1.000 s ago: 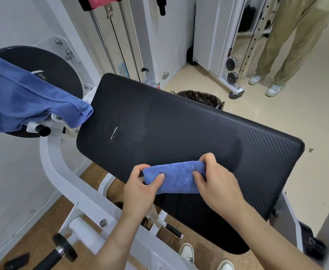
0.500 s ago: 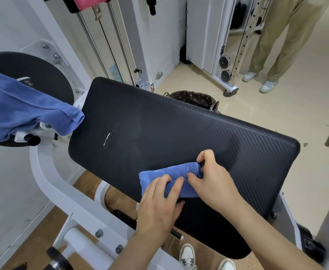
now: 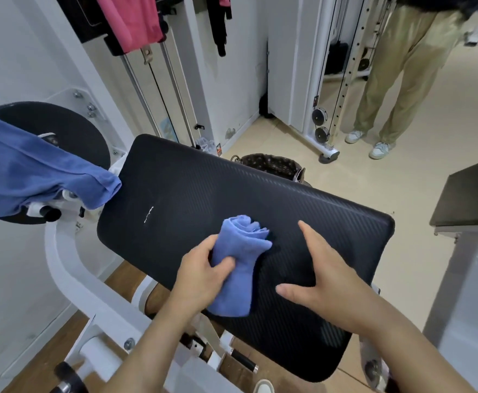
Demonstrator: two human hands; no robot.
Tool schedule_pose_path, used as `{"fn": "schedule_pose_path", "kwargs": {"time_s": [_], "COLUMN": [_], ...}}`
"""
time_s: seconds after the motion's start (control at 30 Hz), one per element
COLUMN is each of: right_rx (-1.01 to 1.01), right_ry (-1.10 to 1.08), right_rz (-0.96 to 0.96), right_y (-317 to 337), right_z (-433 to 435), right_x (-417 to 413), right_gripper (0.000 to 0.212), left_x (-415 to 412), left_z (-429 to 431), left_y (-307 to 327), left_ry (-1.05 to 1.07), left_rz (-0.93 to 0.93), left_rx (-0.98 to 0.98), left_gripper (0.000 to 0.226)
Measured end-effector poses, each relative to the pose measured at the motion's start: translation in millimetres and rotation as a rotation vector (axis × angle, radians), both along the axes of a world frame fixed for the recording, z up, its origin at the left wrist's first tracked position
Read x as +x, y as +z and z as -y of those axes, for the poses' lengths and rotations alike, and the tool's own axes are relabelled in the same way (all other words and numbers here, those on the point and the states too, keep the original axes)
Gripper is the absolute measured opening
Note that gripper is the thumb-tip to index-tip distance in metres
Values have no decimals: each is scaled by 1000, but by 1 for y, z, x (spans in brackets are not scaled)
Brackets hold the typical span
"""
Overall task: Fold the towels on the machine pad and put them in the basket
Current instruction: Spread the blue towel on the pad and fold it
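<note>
Pad-wise, the black machine pad (image 3: 260, 199) is mostly bare. A second blue towel (image 3: 33, 171) hangs off the machine at left, unfolded, and the brown basket (image 3: 271, 164) sits just behind the pad. The change from half a sec ago: the right hand (image 3: 322, 282) has let go and hovers spread open, and the left hand (image 3: 201, 275) alone grips the rolled towel (image 3: 237, 259) at the pad's near edge. Folding looks done, basket next imo.

We see a black machine pad (image 3: 203, 194), weave-textured and round-cornered, sloping on a white frame (image 3: 59, 259), with a small white mark (image 3: 148, 214) left of its middle. Over its near part is a rolled blue towel (image 3: 240, 268) gripped by the left hand (image 3: 203, 276); whether it touches the pad, we cannot tell.
</note>
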State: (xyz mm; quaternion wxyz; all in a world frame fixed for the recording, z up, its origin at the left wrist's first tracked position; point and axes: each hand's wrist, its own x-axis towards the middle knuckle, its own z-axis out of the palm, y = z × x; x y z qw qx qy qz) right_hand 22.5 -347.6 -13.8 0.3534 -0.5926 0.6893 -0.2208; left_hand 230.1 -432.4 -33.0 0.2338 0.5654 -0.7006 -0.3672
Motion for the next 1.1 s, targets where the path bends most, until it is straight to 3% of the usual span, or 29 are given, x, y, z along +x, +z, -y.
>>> {"fn": "schedule_pose_path", "kwargs": {"time_s": [0.07, 0.17, 0.23, 0.3, 0.37, 0.57, 0.63, 0.73, 0.83, 0.9, 0.93, 1.03, 1.1], "right_rx": [90, 167, 133, 61, -3, -133, -175, -230, -303, -217, -82, 419, 539], "right_ry": [34, 181, 280, 315, 309, 400, 467, 522, 481, 456, 463, 445, 373], "right_rz": [185, 451, 613, 699, 677, 495, 444, 367, 106, 32, 108, 653, 926], "right_y": [10, 26, 35, 39, 38, 36, 43, 50, 55, 58, 60, 62, 50], "right_z": [-5, -12, -22, -35, -51, -99, -114, -134, -157, -174, -184, -220, -248], "right_x": [-8, -10, -10, -11, -14, -20, -20, -23, -33, -48, -57, -75, -77], "right_gripper": [128, 133, 105, 56, 35, 41, 40, 44, 57, 59, 57, 56, 43], "left_x": [-4, -19, -33, -46, -53, -55, -58, -60, -64, -67, -69, -80, -94], "left_z": [-28, -82, -114, -142, -169, -229, -241, -261, -288, -305, -315, -348, -375], "left_y": [34, 54, 52, 48, 50, 75, 86, 100, 101, 99, 98, 88, 79], "left_ry": [12, 100, 208, 295, 332, 345, 365, 324, 295, 286, 272, 121, -8], "left_rz": [-344, -562, -620, -614, -591, -330, -150, 4, 106, 211, 245, 291, 284], "left_rx": [201, 222, 230, 218, 190, 33, -79, -245, -436, -590, -661, -882, -946], "left_gripper": [19, 13, 19, 24, 29, 85, 80, 54, 37, 33, 32, 27, 24]}}
